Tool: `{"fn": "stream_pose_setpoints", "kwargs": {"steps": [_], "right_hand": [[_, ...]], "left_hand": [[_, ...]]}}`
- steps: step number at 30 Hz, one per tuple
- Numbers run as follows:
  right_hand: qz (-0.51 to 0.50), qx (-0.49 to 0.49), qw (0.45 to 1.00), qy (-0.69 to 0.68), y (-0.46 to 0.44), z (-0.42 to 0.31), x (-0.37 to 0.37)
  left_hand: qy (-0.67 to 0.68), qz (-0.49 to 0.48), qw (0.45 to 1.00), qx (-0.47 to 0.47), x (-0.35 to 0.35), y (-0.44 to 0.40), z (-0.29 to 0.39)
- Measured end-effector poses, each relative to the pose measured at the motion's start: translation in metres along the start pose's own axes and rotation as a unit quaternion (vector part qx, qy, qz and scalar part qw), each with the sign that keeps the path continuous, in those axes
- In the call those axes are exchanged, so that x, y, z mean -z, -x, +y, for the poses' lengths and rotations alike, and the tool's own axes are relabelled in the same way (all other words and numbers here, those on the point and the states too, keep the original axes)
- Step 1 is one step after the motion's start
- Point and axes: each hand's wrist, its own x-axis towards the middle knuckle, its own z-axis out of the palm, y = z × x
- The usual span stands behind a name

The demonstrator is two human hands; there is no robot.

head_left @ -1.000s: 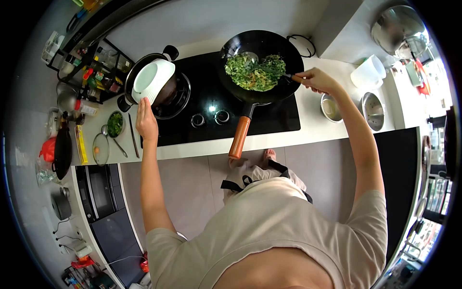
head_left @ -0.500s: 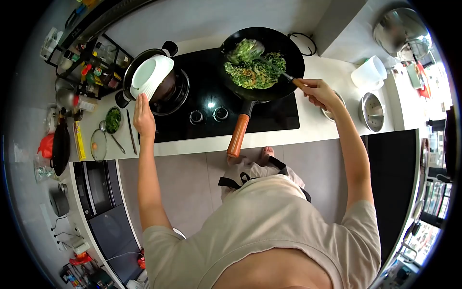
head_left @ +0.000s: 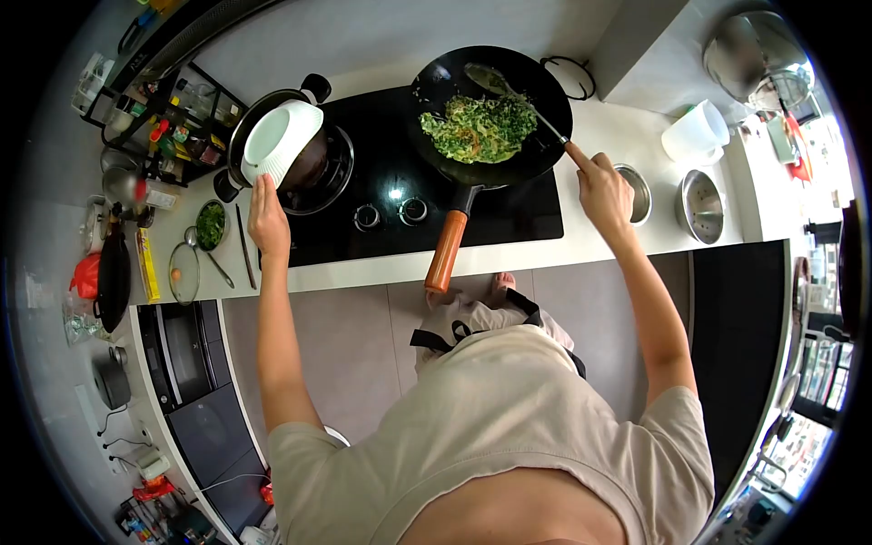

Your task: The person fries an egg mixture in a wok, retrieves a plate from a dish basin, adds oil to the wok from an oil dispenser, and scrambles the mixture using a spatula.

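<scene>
My left hand grips the near edge of a pale green-white ribbed bowl, which is tilted over a dark pot on the left burner. My right hand is closed around the wooden handle of a metal ladle. The ladle's head rests against the far inner wall of a black wok. Chopped greens mixed with yellowish bits lie in the middle of the wok. Its orange-brown wooden handle points toward me, with neither hand on it.
At left on the counter are a bowl of chopped greens, a spoon, chopsticks, a glass lid and a bottle rack. Right of the stove stand two metal bowls and a white plastic container.
The ladle has lifted away from the greens to the wok's far wall, and the greens are gathered together. My right hand has swung lower and nearer me. My left hand still holds the bowl.
</scene>
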Motion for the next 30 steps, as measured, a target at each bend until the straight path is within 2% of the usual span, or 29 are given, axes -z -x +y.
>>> {"fn": "stream_pose_setpoints", "kwargs": {"steps": [3,4,7,11,14,17,21,27,30], "right_hand": [[0.011,-0.005,0.976,-0.219,-0.010,0.027,-0.026],[-0.092,-0.079,0.957,-0.265,-0.015,0.010,0.001],[-0.252,-0.164,0.904,-0.304,-0.022,-0.011,0.028],[-0.272,-0.117,0.921,-0.252,-0.024,-0.011,0.013],[-0.291,-0.128,0.918,-0.235,-0.024,-0.009,0.038],[-0.258,-0.076,0.950,-0.156,-0.017,0.010,0.038],[-0.244,-0.075,0.953,-0.162,-0.014,0.011,0.049],[-0.277,-0.089,0.945,-0.149,-0.018,0.019,0.051],[-0.293,-0.100,0.932,-0.189,-0.017,0.011,0.053]], "left_hand": [[-0.001,0.000,1.000,-0.001,-0.005,0.002,-0.003],[0.000,0.000,1.000,0.002,-0.006,0.002,-0.003],[0.003,0.003,1.000,0.006,-0.005,0.001,-0.002],[0.002,0.012,1.000,0.006,-0.004,0.000,0.000],[0.007,0.023,1.000,-0.001,-0.004,-0.001,0.000],[0.007,0.022,1.000,0.000,-0.002,0.001,0.000],[0.004,0.011,1.000,0.006,-0.004,0.000,0.000],[0.009,0.007,1.000,0.006,-0.003,0.000,-0.001],[0.001,0.007,1.000,0.006,-0.003,0.000,0.000]]}}
